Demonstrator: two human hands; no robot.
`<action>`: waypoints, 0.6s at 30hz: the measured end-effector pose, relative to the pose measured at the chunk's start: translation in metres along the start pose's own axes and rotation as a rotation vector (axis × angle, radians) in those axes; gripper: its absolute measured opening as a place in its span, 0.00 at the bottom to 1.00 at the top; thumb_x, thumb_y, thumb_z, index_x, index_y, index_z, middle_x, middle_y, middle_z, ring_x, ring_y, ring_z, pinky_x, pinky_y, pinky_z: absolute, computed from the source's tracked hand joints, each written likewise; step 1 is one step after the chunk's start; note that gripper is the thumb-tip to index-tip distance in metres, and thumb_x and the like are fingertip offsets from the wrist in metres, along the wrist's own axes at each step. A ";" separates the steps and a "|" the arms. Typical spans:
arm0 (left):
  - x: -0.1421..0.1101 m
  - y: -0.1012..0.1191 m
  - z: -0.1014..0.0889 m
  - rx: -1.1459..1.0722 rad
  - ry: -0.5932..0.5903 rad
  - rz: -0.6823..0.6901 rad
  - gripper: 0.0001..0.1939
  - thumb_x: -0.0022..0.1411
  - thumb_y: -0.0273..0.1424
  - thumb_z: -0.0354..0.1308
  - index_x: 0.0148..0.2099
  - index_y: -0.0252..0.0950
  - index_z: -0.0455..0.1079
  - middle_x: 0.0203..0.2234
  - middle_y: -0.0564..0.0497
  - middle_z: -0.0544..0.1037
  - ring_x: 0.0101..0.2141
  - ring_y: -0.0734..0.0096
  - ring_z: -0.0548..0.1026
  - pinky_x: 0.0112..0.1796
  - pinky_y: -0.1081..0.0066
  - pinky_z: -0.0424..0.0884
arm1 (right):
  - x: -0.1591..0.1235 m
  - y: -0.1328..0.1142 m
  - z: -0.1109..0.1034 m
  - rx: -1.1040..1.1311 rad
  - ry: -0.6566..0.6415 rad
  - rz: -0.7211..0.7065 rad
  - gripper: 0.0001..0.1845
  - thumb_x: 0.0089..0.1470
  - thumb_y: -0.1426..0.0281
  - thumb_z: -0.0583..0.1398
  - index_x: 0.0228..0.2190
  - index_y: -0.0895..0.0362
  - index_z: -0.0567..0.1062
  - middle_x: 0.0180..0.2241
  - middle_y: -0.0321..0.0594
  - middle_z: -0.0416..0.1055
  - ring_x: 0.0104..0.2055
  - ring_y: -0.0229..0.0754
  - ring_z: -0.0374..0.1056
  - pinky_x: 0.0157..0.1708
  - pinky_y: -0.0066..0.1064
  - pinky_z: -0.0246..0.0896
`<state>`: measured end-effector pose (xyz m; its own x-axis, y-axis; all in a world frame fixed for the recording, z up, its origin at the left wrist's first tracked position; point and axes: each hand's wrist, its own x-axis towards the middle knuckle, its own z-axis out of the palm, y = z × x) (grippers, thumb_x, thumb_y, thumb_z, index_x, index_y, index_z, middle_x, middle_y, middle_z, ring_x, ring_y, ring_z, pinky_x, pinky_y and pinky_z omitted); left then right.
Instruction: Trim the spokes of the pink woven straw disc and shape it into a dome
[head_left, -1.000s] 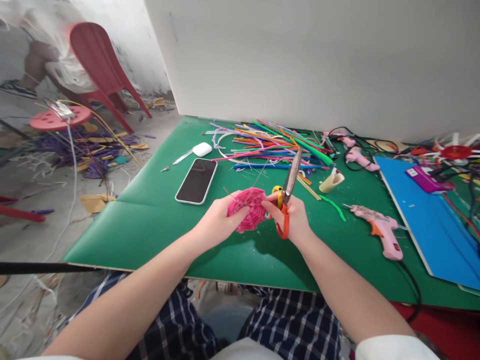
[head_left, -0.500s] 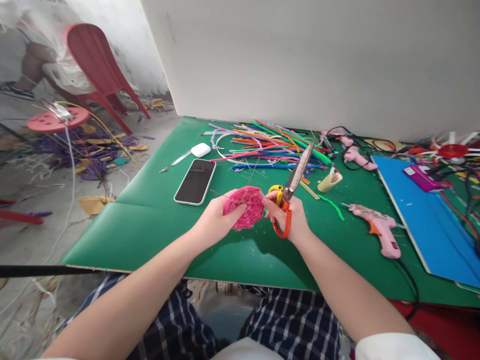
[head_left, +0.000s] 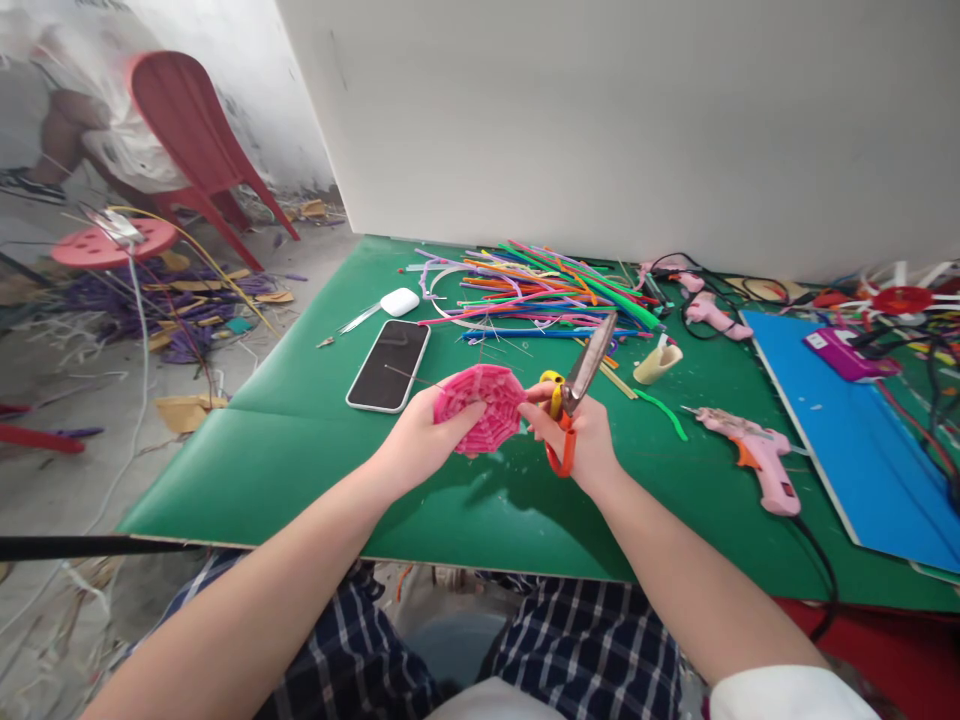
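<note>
Green covers our bench — our left hand pinches a pink woven disc. Our right hand grips scissors just beside its edge.

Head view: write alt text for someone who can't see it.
Left hand holds a pink webbed disc; right hand, at its edge, holds scissors above a green table. Beyond lie a smartphone and colorful pipe cleaners, with a pink glue gun to the right.

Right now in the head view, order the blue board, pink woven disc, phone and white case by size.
Blue board
Pink woven disc and phone: too close to rank; disc is nearer the camera
White case
</note>
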<state>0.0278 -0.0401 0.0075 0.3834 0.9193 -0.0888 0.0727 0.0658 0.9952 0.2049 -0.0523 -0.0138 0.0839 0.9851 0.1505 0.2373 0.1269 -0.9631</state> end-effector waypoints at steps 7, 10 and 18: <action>0.001 -0.005 0.002 0.035 0.034 0.066 0.17 0.58 0.31 0.54 0.50 0.35 0.68 0.37 0.49 0.78 0.29 0.71 0.76 0.24 0.77 0.73 | 0.000 0.002 0.000 -0.006 0.048 -0.022 0.09 0.42 0.63 0.63 0.26 0.56 0.72 0.18 0.32 0.66 0.18 0.35 0.62 0.19 0.27 0.59; 0.001 -0.006 0.002 0.069 0.023 0.128 0.16 0.58 0.29 0.52 0.49 0.37 0.69 0.40 0.51 0.77 0.37 0.69 0.76 0.33 0.74 0.74 | 0.000 0.004 0.000 0.005 0.038 -0.013 0.10 0.41 0.64 0.64 0.25 0.56 0.72 0.19 0.33 0.66 0.18 0.34 0.62 0.19 0.26 0.58; -0.002 -0.006 0.003 0.244 0.028 0.253 0.16 0.58 0.26 0.50 0.49 0.39 0.69 0.41 0.52 0.76 0.40 0.69 0.74 0.40 0.72 0.72 | -0.001 0.004 0.000 -0.032 0.011 -0.028 0.11 0.41 0.62 0.64 0.24 0.57 0.71 0.19 0.32 0.65 0.18 0.33 0.61 0.19 0.26 0.57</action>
<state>0.0293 -0.0439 0.0013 0.3920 0.9052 0.1642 0.1974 -0.2571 0.9460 0.2057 -0.0528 -0.0183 0.0873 0.9797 0.1802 0.2709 0.1507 -0.9507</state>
